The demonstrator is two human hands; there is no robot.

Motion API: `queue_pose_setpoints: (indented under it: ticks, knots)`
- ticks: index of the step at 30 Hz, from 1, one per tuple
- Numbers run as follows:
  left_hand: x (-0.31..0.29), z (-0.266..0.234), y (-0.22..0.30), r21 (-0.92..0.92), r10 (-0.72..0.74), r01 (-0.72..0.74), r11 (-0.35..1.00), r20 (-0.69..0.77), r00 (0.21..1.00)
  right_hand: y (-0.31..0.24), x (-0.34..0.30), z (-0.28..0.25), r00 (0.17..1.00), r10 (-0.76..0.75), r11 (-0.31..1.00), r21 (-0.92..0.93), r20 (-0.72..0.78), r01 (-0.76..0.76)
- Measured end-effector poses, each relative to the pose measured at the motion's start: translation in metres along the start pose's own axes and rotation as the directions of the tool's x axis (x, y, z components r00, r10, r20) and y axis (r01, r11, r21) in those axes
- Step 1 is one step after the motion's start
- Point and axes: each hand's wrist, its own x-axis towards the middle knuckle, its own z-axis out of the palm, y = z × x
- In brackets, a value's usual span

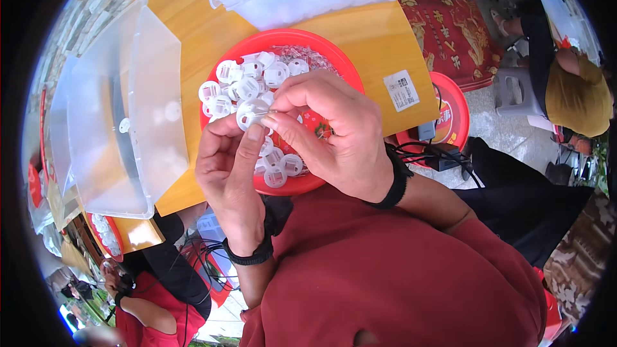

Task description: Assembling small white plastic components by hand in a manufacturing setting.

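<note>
Best to grip by its rim the probably light, stiff, slippery white plastic piece (250, 114), pinched between thumb and fingertips of left hand (229, 168) and, at its edge, thumb and forefinger of right hand (339, 125).

Printed label (401, 90) on table (379, 42), lettered red mat (472, 67)

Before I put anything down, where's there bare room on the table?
Bare tabletop shows between the red tray and the white label, plus a strip between that tray and the left bin. The tray is crowded: white parts, left hand and right hand above.
</note>
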Motion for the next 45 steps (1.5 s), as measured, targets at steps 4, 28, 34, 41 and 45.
queue_pose_setpoints:
  ticks: [4, 28, 34, 41, 45]
  knots:
    - [-0.001, 0.007, 0.002, 0.154, 0.133, -0.127, 0.98, -0.031, 0.991, -0.002, 0.0, 0.0, 0.998, -0.068, 0.993, -0.099, 0.004, 0.068]
    - [-0.007, 0.015, -0.007, 0.646, 0.546, -0.44, 0.623, 0.043, 0.837, 0.015, 0.014, -0.011, 0.979, 0.014, 0.968, 0.242, 0.205, -0.065]
    - [-0.012, 0.013, -0.011, 0.555, 0.545, -0.474, 0.684, 0.044, 0.837, 0.019, 0.022, -0.019, 0.939, -0.107, 0.966, 0.257, 0.325, 0.021]
    - [-0.014, 0.013, -0.01, 0.582, 0.536, -0.487, 0.651, 0.103, 0.838, 0.02, 0.024, -0.025, 0.908, -0.195, 0.973, 0.187, 0.37, 0.133]
    - [-0.014, 0.014, -0.012, 0.569, 0.56, -0.516, 0.641, 0.114, 0.82, 0.019, 0.022, -0.024, 0.918, -0.22, 0.97, 0.17, 0.33, 0.171]
